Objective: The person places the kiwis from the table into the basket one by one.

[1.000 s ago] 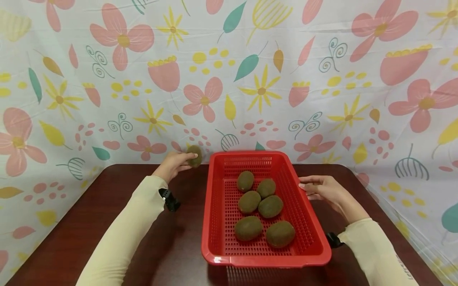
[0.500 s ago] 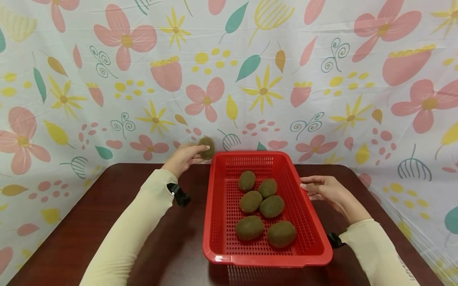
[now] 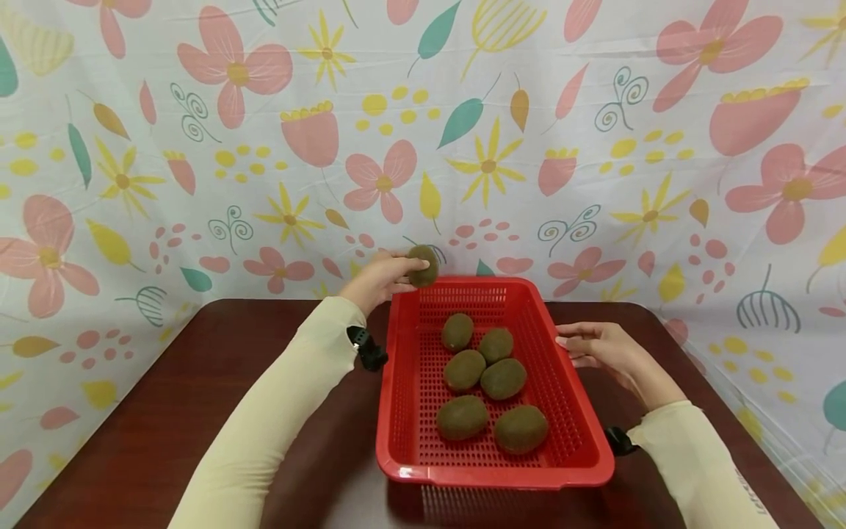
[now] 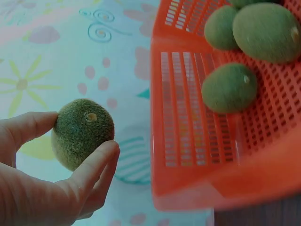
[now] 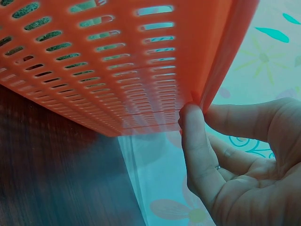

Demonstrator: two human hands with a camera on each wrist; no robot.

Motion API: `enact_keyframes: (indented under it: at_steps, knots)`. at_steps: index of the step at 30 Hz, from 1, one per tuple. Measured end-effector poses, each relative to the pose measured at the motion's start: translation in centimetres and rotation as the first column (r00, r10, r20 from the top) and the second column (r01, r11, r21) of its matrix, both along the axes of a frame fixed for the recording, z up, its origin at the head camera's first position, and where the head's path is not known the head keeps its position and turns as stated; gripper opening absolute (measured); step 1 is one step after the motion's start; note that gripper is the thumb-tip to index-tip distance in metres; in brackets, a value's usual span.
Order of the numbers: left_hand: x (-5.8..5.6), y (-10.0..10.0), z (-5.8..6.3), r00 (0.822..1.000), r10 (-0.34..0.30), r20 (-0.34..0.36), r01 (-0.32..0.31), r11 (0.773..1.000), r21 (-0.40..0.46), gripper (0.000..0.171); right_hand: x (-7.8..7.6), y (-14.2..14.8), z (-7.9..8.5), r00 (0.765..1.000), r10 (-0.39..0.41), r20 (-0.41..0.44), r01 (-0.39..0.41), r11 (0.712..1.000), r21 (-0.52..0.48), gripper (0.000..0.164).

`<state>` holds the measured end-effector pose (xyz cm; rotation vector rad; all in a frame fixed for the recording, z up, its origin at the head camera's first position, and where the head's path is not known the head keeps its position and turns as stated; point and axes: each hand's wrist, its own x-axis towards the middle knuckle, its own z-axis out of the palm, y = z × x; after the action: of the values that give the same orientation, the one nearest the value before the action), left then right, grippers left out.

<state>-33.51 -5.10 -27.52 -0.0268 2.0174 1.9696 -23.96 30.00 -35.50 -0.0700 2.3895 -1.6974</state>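
Observation:
Between thumb and fingers, my left hand (image 3: 378, 279) holds a brown fuzzy kiwi (image 3: 426, 266) by the far left corner of a red plastic basket (image 3: 489, 476). In the left wrist view that kiwi (image 4: 81, 134) appears outside the basket wall, its stem end showing. Several other kiwis (image 3: 504, 378) lie on the basket's perforated floor. On the other side, my right hand (image 3: 608, 356) pinches the basket's right rim. Seen in the right wrist view, the thumb and forefinger (image 5: 193, 127) meet at the rim, below which runs the slotted wall (image 5: 108, 61).
The basket stands on a dark reddish-brown table (image 3: 264, 397), which extends to its left and right. Close behind the table hangs a white cloth (image 3: 370, 88) printed with flowers and leaves. Black straps (image 3: 367, 348) circle both wrists.
My left hand has carried the kiwi rightward and slightly up, from left of the basket to its far left corner. The right hand stays at the rim, and the kiwis inside keep their places.

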Motion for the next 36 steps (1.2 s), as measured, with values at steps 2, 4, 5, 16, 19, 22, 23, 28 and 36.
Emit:
enact_keyframes:
  at_steps: [2,4,5,16,19,22,23,28,36]
  knots:
    - [0.1,0.9,0.1,1.0,-0.008,-0.011,0.008,1.0,-0.014,0.066,0.0,0.0,0.0,1.0,0.0,-0.001,0.0,1.0,-0.005,0.061]
    - [0.1,1.7,0.2,1.0,-0.021,-0.013,0.021,0.999,-0.04,0.068,0.0,0.0,0.0,1.0,0.002,-0.002,-0.002,1.0,-0.005,0.06]
    - [0.1,2.1,0.1,1.0,-0.023,-0.009,0.023,0.998,-0.051,0.069,0.0,0.0,0.0,1.0,0.003,-0.002,-0.003,1.0,-0.004,0.06]
    - [0.0,5.0,-1.6,0.998,-0.069,0.01,0.069,0.968,-0.241,0.056,-0.1,0.2,-0.2,1.0,-0.002,-0.004,0.002,1.0,-0.008,0.061]
    - [0.1,5.3,-2.2,0.996,-0.084,0.034,0.091,0.949,-0.3,0.051,-0.2,0.2,-0.2,1.0,-0.001,-0.002,0.001,1.0,-0.007,0.061]
    - [0.0,5.5,-2.7,0.994,-0.097,0.042,0.106,0.916,-0.386,0.042,-0.2,0.2,-0.2,1.0,-0.001,0.0,0.001,1.0,-0.008,0.061]
    - [-0.2,5.5,-2.9,0.994,-0.103,0.041,0.111,0.9,-0.421,0.039,-0.2,0.2,-0.1,1.0,-0.001,0.001,0.001,1.0,-0.007,0.061]
    - [-0.7,5.7,-4.0,0.989,-0.146,0.025,0.134,0.807,-0.576,0.025,-0.2,0.1,-0.1,1.0,-0.002,0.009,0.002,1.0,-0.012,0.062]
    - [-1.7,6.3,-5.5,0.982,-0.176,0.065,0.173,0.713,-0.68,0.007,-0.2,0.2,-0.2,1.0,0.0,0.001,0.0,1.0,0.004,0.061]
